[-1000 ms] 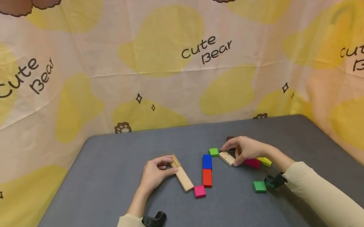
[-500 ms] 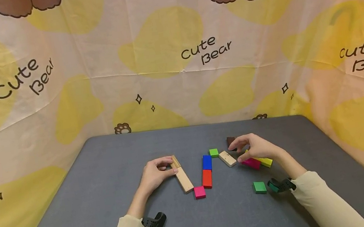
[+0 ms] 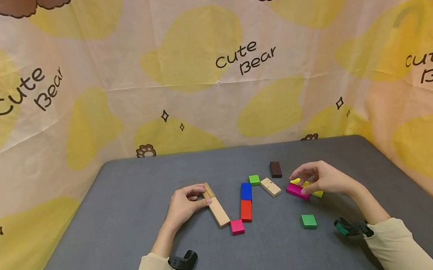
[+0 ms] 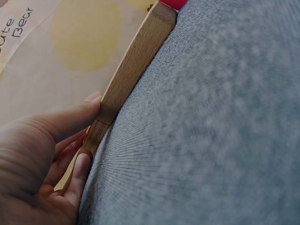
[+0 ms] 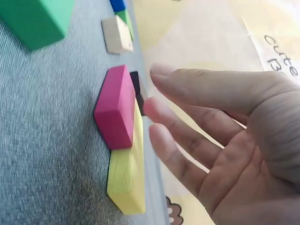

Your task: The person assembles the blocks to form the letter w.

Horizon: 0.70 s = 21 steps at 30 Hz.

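Now the right hand hovers, thumb and fingers parted, just beside the smooth magenta block, with the yellow block crowding its far side; the left hand pinches plain wooden blocks at their far end. Farther out, the knotted pale block, dark brown block and green block lie around the magenta one, well apart from it.

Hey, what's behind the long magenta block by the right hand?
A yellow block. In the head view, the magenta block and right hand hide part of it.
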Each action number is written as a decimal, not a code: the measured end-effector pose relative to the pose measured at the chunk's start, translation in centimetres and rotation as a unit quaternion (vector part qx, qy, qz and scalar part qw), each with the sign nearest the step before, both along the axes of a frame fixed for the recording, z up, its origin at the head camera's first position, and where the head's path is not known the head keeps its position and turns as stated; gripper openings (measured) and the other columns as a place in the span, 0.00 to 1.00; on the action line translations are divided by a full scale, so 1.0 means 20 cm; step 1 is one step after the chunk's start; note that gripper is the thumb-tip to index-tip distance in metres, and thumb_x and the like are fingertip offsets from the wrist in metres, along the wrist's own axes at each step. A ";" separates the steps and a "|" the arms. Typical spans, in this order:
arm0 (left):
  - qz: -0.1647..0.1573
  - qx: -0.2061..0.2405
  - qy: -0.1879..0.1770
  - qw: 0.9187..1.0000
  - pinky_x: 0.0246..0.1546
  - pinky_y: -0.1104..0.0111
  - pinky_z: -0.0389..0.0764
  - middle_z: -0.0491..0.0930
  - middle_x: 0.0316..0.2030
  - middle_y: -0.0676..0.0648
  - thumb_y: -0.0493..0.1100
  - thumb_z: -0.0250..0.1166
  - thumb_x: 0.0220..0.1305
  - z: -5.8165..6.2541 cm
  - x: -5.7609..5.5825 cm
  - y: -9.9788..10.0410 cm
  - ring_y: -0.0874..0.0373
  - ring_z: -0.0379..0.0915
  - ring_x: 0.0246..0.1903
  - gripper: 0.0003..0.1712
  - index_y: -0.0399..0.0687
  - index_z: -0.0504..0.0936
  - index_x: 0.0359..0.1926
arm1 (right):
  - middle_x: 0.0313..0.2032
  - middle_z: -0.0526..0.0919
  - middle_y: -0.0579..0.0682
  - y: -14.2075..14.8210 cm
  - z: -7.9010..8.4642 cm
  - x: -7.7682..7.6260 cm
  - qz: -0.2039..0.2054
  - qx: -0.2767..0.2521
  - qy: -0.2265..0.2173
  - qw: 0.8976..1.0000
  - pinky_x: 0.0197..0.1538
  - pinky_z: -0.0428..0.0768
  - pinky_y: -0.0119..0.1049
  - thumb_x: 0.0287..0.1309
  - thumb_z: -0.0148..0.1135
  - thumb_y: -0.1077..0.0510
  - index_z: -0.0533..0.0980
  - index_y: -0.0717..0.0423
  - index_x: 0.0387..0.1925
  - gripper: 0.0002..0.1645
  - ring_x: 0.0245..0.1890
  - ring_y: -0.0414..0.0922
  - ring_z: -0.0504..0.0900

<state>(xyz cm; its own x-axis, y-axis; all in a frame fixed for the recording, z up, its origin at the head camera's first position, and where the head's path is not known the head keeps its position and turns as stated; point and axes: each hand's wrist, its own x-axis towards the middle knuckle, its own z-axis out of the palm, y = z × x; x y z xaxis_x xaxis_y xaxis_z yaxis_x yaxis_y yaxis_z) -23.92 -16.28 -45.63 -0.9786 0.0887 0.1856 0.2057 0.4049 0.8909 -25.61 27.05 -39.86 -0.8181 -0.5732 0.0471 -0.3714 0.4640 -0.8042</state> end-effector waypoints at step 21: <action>0.000 -0.012 -0.005 1.000 0.52 0.62 0.77 0.81 0.52 0.55 0.43 0.80 0.50 0.01 0.00 0.00 0.60 0.76 0.52 0.18 0.49 0.88 0.44 | 0.45 0.83 0.54 0.03 -0.06 -0.03 -0.005 0.035 0.022 0.999 0.39 0.82 0.39 0.53 0.73 0.65 0.79 0.60 0.51 0.22 0.46 0.55 0.80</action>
<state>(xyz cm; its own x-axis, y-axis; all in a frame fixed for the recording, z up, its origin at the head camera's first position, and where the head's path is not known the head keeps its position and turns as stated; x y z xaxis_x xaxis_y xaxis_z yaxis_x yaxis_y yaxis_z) -23.95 -16.28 -45.48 -0.9805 0.0936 0.1728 0.1963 0.4268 0.8828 -26.27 27.66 -40.97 -0.8221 -0.5678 0.0424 -0.3999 0.5227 -0.7529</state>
